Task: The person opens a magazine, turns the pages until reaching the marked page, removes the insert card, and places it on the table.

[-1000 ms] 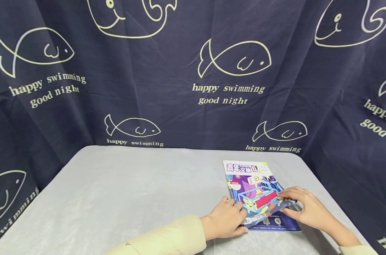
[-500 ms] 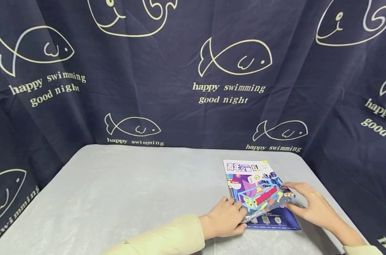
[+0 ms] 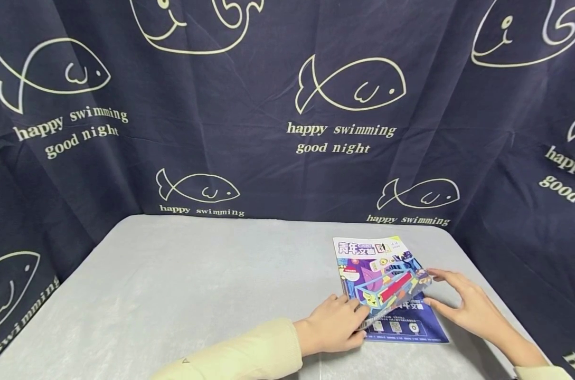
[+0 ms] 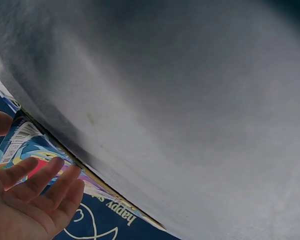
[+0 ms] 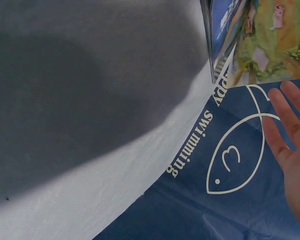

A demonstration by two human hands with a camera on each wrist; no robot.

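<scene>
A magazine [image 3: 354, 266] with a colourful purple cover lies on the right part of the table. Its front cover and pages are raised at the lower right corner, baring a dark blue page [image 3: 432, 330] flat beneath. My left hand [image 3: 332, 323] rests at the magazine's lower left edge; in the left wrist view its fingers [image 4: 45, 182] are extended over the cover. My right hand [image 3: 472, 303] is beside the raised corner, fingers and thumb spread apart. Whether its fingertips touch the paper I cannot tell. The right wrist view shows a painted green-brown page [image 5: 270, 45] beyond the fingers.
A grey cloth covers the table [image 3: 197, 285], reaching left of the magazine. Dark blue curtains [image 3: 268, 132] printed with white fish and lettering stand behind and at both sides of it.
The raised corner has moved up and leftward, so more of the blue page shows. My right hand has shifted slightly right and its thumb has drawn apart from the paper. The left hand has barely moved.
</scene>
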